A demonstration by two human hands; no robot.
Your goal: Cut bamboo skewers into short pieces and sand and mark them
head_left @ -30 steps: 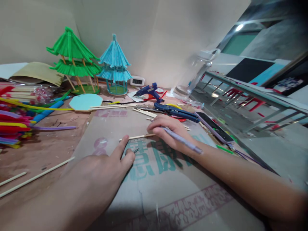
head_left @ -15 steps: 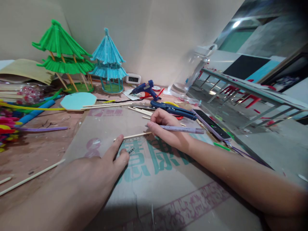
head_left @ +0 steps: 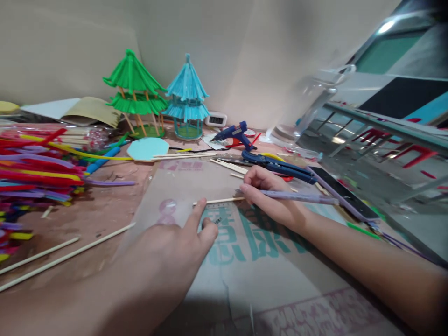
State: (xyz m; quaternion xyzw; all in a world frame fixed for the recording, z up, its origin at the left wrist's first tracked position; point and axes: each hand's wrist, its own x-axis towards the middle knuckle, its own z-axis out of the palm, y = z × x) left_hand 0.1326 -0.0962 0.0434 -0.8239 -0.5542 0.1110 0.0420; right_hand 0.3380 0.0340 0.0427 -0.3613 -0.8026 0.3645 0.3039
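Observation:
My left hand lies on a sheet of cardboard, its forefinger stretched to the near end of a thin wooden stick and its thumb pressing a clear ruler below the stick. My right hand is closed round a purple pencil, the tip at the stick's far end and the shaft pointing right over my wrist. The stick lies flat along the ruler's top edge.
Green and blue stick pagodas stand at the back. Near them lie a blue glue gun, blue pliers, a phone and a teal octagon. Coloured pipe cleaners pile at left; long sticks lie nearby.
The pencil in my right hand has swung from slanting down to nearly level. The camera has turned left, bringing more pipe cleaners into view. My left hand stays on the stick and ruler.

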